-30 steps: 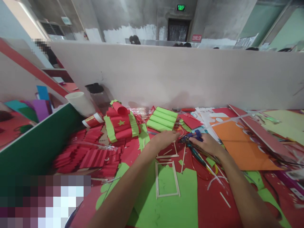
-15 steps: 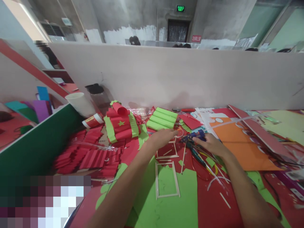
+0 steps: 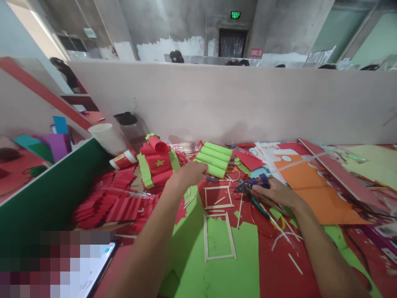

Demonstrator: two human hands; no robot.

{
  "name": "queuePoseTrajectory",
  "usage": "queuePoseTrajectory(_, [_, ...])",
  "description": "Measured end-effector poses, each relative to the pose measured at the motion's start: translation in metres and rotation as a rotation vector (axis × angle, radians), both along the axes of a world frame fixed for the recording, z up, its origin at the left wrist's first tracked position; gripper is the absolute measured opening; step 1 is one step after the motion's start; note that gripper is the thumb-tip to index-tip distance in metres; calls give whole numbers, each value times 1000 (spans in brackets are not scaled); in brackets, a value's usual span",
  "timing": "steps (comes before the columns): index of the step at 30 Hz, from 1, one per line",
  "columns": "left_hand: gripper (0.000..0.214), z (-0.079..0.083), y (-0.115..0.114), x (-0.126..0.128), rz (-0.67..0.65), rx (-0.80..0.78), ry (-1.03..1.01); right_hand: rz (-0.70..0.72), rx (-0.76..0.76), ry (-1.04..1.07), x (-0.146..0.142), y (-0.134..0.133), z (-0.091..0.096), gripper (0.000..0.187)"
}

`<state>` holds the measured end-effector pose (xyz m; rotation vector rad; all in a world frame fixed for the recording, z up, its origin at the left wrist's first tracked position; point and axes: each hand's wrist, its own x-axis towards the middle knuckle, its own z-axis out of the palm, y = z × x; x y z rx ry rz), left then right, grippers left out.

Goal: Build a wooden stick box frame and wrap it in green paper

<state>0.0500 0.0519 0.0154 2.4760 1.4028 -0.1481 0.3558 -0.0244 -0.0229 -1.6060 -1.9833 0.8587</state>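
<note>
My left hand (image 3: 190,174) reaches forward over the red table, its fingers curled at the near edge of a ribbed green paper piece (image 3: 214,159). Whether they grip anything is hidden. My right hand (image 3: 273,192) is closed around a blue glue gun (image 3: 252,183) lying low over the table. Between the hands sits a small square frame of thin wooden sticks (image 3: 218,197). A taller stick frame (image 3: 218,236) lies nearer me on a green paper sheet (image 3: 214,265). A red folded paper piece with a yellow star and green bands (image 3: 158,165) stands left of my left hand.
Piles of folded red paper (image 3: 114,203) fill the left side beside a green divider (image 3: 46,190). A white cup (image 3: 107,138) and a dark-lidded jar (image 3: 128,124) stand at the back left. Orange card (image 3: 310,186) and loose sticks lie right. A pale partition wall (image 3: 235,99) closes the back.
My left hand has moved left and forward from the small stick frame to the ribbed green piece, uncovering the frame. My right hand with the glue gun has barely shifted.
</note>
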Motion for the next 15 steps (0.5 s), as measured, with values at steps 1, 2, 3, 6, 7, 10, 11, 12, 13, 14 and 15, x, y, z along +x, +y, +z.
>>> queuePoseTrajectory(1, [15, 2, -1, -4, 51, -46, 30, -21, 7, -13, 1, 0, -1, 34])
queuePoseTrajectory(2, [15, 3, -3, -7, 100, -96, 60, -34, 9, -28, 1, -1, -1, 35])
queuePoseTrajectory(3, [14, 4, -4, -10, 147, -149, 93, -38, 7, -38, 1, -1, -1, 35])
queuePoseTrajectory(6, [14, 6, -8, -13, 233, -305, 158, -16, -5, -37, 2, -2, -1, 34])
queuePoseTrajectory(7, [12, 6, -8, -14, 237, -348, 172, -11, -2, -31, 2, -2, -1, 34])
queuePoseTrajectory(10, [5, 4, -9, -10, 207, -404, 231, -9, 6, -8, 2, -1, -2, 33])
queuePoseTrajectory(11, [5, 3, -10, -7, 191, -393, 261, -12, 8, -1, 2, -1, -2, 34])
queuePoseTrajectory(12, [6, 2, -10, -5, 176, -373, 291, -15, 10, 4, 2, -1, -2, 34])
queuePoseTrajectory(13, [6, 1, -10, -2, 164, -347, 318, -18, 14, 6, 2, -1, -1, 34])
queuePoseTrajectory(14, [7, -1, -11, 1, 157, -323, 339, -20, 20, 6, 2, -1, -1, 34])
queuePoseTrajectory(15, [9, -2, -11, 3, 152, -303, 352, -17, 27, 7, 1, -1, 0, 34])
